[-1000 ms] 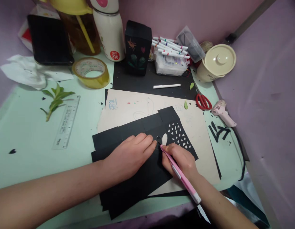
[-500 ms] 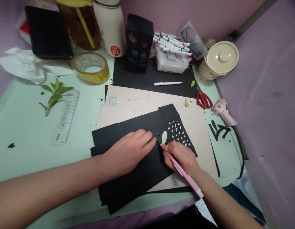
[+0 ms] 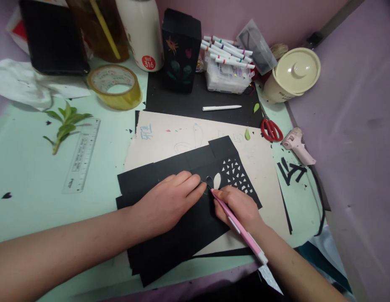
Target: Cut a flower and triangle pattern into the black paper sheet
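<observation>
The pale green desk (image 3: 27,172) is filling much of my view, and on it a beige sheet (image 3: 260,167) is lying under my work. A wide piece of black card (image 3: 182,247) is resting aslant over that sheet, its left end reaching past onto the green; its edges are running in steps, and faint creases are crossing its upper part. My left hand (image 3: 169,203) is lying over the middle of the card, palm down and half open, fingers together and bending slightly — I can't tell whether anything is sitting under the palm. My right hand (image 3: 240,205) is closing around a slim pink pen-shaped tool (image 3: 237,220), thumb and forefinger pinching it low, the barrel slanting back past my wrist. Towards the card's right end, a patch of small pale triangles (image 3: 235,174) is standing out sharply. Just left of it a pale leaf shape (image 3: 217,181) is tilting, and beside that a smaller curved outline (image 3: 209,180) is showing on the black. The tool's thin dark tip is meeting the card around that outline's lower edge — close beside my left fingertips.
</observation>
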Tool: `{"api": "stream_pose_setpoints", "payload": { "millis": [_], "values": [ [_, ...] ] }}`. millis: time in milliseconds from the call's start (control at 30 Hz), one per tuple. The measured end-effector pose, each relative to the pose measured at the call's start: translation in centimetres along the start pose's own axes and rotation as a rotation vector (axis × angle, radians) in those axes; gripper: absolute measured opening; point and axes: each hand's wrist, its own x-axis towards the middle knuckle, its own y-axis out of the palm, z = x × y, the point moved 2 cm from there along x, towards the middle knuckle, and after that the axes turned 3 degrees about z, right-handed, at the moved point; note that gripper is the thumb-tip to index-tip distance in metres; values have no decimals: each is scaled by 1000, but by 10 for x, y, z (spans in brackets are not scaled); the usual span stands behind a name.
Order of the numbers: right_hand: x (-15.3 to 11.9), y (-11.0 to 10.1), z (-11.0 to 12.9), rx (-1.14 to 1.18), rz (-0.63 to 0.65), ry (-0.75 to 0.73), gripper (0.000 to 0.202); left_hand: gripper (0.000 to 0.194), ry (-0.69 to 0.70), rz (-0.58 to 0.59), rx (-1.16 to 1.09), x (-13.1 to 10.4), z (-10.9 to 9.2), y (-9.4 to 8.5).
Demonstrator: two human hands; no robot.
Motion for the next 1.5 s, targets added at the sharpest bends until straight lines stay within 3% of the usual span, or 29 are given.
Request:
{"api": "stream_pose_setpoints", "payload": {
  "millis": [200, 633, 933, 1500],
  "values": [
    [0, -2, 4, -11, 59, -16, 18, 49, 6, -9, 24, -1, -1, 0],
    [1, -2, 1, 70, -89, 51, 26, 48, 26, -34, -5, -3, 2, 0],
    [0, 0, 0, 33, -63, 1, 26, 50, 18, -27, -21, -3, 1, -2],
    [-4, 5, -2, 54, -29, 48, 23, 55, 30, 22, -19, -3, 2, -2]
  ]
}}
